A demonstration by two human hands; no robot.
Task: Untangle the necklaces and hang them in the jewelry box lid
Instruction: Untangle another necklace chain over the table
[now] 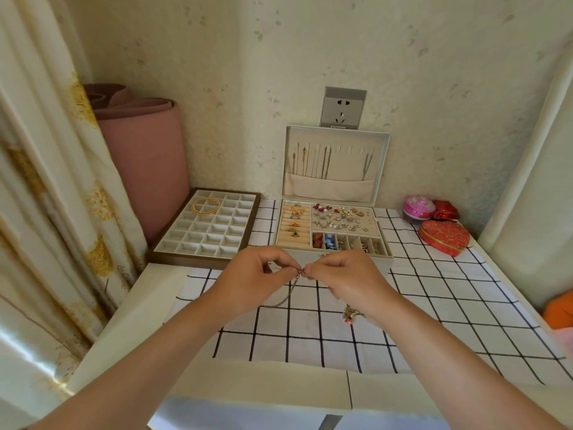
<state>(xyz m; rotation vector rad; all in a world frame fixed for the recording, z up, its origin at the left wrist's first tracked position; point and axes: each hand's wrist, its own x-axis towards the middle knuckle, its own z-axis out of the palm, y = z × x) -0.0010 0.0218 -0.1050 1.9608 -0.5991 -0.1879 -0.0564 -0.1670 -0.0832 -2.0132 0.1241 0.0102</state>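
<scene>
While the bench (139, 305) stretches out under its checked cloth (310, 336), the jewelry box (380, 263) stands at the far side, its lid (335, 189) upright with chains (325, 164) hanging inside; nearer, the left hand (257, 274) and right hand (344, 277) meet, both pinching one necklace (290, 294), which droops leftward.
</scene>
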